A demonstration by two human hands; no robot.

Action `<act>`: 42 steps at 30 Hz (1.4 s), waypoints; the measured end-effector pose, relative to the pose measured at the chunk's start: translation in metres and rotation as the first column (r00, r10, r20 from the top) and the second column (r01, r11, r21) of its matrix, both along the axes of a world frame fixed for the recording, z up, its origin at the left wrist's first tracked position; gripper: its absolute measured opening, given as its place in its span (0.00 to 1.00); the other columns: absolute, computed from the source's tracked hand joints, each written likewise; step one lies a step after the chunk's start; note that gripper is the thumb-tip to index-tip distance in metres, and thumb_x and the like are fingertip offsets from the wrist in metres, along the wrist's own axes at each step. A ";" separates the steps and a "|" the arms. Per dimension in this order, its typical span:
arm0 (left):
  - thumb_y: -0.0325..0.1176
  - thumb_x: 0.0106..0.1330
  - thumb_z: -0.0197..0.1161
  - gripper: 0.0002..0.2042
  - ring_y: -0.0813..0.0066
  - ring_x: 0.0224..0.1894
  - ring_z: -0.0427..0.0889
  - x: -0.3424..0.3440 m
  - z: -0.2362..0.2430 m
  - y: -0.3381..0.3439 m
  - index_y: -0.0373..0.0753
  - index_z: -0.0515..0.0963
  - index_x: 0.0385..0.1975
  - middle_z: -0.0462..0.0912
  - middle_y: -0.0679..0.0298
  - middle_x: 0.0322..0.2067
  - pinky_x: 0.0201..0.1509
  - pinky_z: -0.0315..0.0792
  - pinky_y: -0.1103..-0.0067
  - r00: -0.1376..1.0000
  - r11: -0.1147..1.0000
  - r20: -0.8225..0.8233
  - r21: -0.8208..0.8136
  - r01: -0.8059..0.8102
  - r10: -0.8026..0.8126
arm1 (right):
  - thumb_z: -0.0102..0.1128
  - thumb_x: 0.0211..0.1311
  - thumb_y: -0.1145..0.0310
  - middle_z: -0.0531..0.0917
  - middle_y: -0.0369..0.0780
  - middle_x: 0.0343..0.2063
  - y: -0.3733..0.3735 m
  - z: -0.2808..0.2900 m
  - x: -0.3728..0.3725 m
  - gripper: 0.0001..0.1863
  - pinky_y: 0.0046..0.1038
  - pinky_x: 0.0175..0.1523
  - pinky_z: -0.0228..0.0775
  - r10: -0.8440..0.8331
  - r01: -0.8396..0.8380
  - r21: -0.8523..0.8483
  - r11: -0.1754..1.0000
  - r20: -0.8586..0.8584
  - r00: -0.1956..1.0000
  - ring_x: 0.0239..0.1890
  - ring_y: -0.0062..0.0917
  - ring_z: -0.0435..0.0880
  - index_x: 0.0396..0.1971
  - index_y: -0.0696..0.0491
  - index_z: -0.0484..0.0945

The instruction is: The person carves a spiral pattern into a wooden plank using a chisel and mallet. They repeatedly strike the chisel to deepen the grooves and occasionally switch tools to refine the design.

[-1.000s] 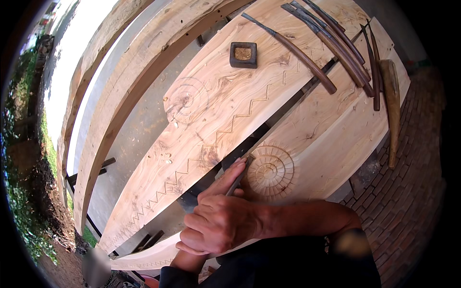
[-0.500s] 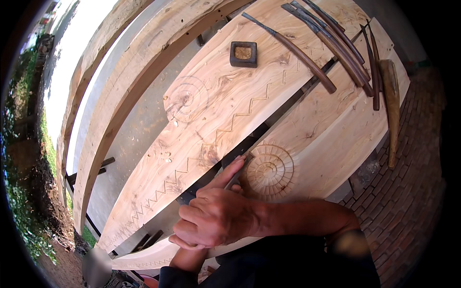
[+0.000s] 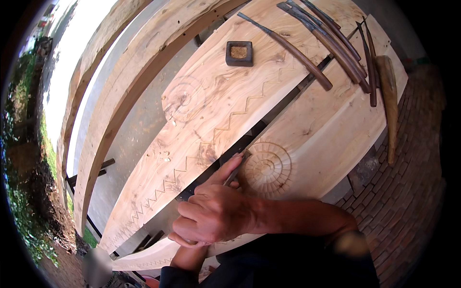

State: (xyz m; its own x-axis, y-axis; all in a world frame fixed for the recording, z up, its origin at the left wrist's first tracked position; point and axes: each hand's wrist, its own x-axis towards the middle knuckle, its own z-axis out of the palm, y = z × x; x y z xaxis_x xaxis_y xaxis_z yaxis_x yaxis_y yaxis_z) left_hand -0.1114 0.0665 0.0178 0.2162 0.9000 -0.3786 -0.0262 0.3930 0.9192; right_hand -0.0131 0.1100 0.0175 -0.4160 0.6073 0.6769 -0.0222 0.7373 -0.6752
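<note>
A chisel lies slantwise in my grip, its metal blade reaching the upper left edge of a round carved spiral on a pale wooden board. My right hand is closed in a fist around the chisel's handle, which it mostly hides. Below it, my left hand is largely covered; its finger stretches along the blade close to the tip. The left forearm passes under the right hand.
A second board with a zigzag groove lies across a dark gap. It bears a square dark dish and a chisel. Several more chisels and a wooden mallet lie at the far right. Curved timbers stand left.
The whole view has shifted slightly, so the boards and tools sit a little further left. Both hands keep their grip, and the chisel stays at the carving's edge.
</note>
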 end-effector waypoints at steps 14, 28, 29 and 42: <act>0.32 0.77 0.65 0.25 0.60 0.73 0.79 0.001 -0.009 0.003 0.33 0.78 0.72 0.83 0.53 0.68 0.80 0.69 0.68 0.973 0.961 -0.227 0.258 0.097 -0.037 | 0.76 0.61 0.63 0.66 0.34 0.20 0.000 0.000 0.002 0.21 0.28 0.25 0.67 -0.025 0.018 0.102 0.995 0.069 0.997 0.18 0.25 0.74 0.21 0.50 0.69; 0.40 0.74 0.73 0.47 0.48 0.51 0.91 0.086 -0.019 0.008 0.29 0.51 0.84 0.80 0.44 0.67 0.55 0.84 0.66 0.975 0.806 -0.200 0.590 0.041 0.097 | 0.35 0.82 0.29 0.66 0.34 0.15 0.051 0.047 0.115 0.38 0.25 0.23 0.50 -0.365 -0.241 -0.652 0.719 -0.649 0.668 0.12 0.20 0.54 0.19 0.45 0.60; 0.41 0.75 0.72 0.47 0.47 0.54 0.91 0.088 -0.019 0.010 0.29 0.50 0.84 0.77 0.43 0.70 0.57 0.83 0.66 0.977 0.823 -0.195 0.567 0.043 0.083 | 0.34 0.82 0.29 0.65 0.34 0.15 0.054 0.045 0.116 0.38 0.25 0.23 0.49 -0.357 -0.267 -0.647 0.714 -0.665 0.656 0.12 0.20 0.53 0.19 0.45 0.60; 0.39 0.69 0.78 0.54 0.48 0.54 0.90 0.087 -0.023 0.009 0.30 0.46 0.85 0.72 0.40 0.74 0.55 0.84 0.63 0.976 0.852 -0.215 0.515 0.090 0.027 | 0.35 0.82 0.31 0.62 0.34 0.13 0.061 0.034 0.120 0.37 0.28 0.23 0.48 -0.354 -0.346 -0.657 0.670 -0.692 0.629 0.10 0.21 0.51 0.17 0.45 0.60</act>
State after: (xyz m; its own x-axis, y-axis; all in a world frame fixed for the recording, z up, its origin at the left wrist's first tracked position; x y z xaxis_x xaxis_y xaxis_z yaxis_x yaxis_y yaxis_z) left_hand -0.0246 0.0756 -0.0049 0.2172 0.9707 0.1030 0.1906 -0.1457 0.9708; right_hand 0.1073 0.1707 0.0515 -0.0004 0.9959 0.0908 -0.7393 0.0609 -0.6707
